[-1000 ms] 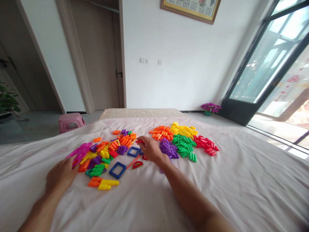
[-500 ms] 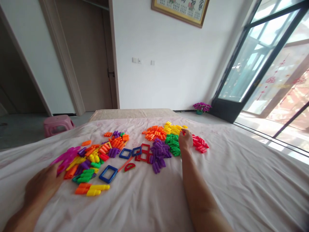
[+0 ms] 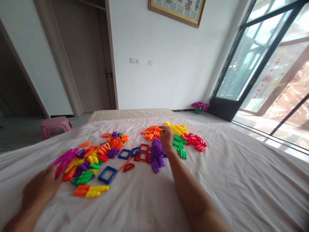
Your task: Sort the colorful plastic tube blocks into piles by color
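Observation:
My left hand [image 3: 44, 183] is closed on a pink plastic piece [image 3: 65, 159] at the left edge of a mixed pile of coloured pieces [image 3: 93, 158]. My right hand [image 3: 166, 137] reaches over the sorted heaps, its fingers drawn together at the orange heap [image 3: 151, 132]; what they hold, if anything, is too small to make out. Below and left of that hand lies the purple heap [image 3: 157, 154]. Yellow pieces [image 3: 178, 129] lie behind it, with green pieces [image 3: 180, 145] and red pieces [image 3: 196, 141] to the right.
Blue square frames [image 3: 107, 175], red frames [image 3: 143, 156] and a red half-round piece [image 3: 128, 167] lie between the piles on the pale cloth [image 3: 145, 199]. A pink stool [image 3: 56, 127] stands beyond at the left; a flower pot [image 3: 197, 111] is by the wall.
My right hand has moved left, from between the yellow and red heaps to the orange heap. My left hand stays on the pink piece. The view has shifted slightly.

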Demonstrator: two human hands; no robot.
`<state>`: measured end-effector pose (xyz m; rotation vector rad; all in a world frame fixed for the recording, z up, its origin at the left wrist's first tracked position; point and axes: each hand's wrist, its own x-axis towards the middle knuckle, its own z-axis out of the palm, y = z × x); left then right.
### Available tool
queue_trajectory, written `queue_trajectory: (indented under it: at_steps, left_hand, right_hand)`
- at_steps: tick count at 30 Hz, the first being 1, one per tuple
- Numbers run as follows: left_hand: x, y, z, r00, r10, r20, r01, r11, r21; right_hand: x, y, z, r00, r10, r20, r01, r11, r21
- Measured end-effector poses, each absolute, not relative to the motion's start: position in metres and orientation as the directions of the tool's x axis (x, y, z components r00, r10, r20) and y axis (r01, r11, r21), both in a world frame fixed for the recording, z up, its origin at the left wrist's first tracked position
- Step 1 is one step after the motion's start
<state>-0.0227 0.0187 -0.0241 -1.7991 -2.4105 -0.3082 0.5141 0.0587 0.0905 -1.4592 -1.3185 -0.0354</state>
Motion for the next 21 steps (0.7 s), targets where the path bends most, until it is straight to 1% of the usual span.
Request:
queue_trajectory:
  at_steps: [3,5,8,11,16,19,21]
  left_hand:
    - [-0.018,0.016,-0.020,-0.289,0.931,0.224,0.957,0.277,0.081]
    - [-0.013,0.012,-0.013,-0.283,0.929,0.237,0.959,0.270,0.084]
    - [-0.003,0.003,0.000,-0.233,0.938,0.256,0.972,0.216,0.093]
    - [0.006,-0.003,0.009,-0.217,0.933,0.289,0.976,0.198,0.093]
    - [0.012,-0.005,0.011,-0.268,0.914,0.306,0.963,0.248,0.102]
    - [0.012,-0.005,0.011,-0.277,0.912,0.304,0.961,0.255,0.108]
    - [0.011,-0.004,0.010,-0.269,0.915,0.300,0.963,0.249,0.105]
  right_hand:
    - [0.464,0.045,0.093,0.117,0.778,0.618,0.684,0.388,-0.618]
    - [0.431,0.029,0.094,-0.081,0.805,0.587,0.644,0.492,-0.586]
    - [0.390,-0.001,0.093,-0.383,0.771,0.509,0.555,0.633,-0.540]
    - [0.363,-0.029,0.088,-0.593,0.693,0.409,0.498,0.715,-0.490]
    - [0.336,-0.050,0.071,-0.738,0.605,0.298,0.502,0.788,-0.356]
    - [0.325,-0.052,0.062,-0.769,0.587,0.255,0.526,0.806,-0.271]
    - [0.321,-0.053,0.060,-0.765,0.596,0.243,0.548,0.801,-0.239]
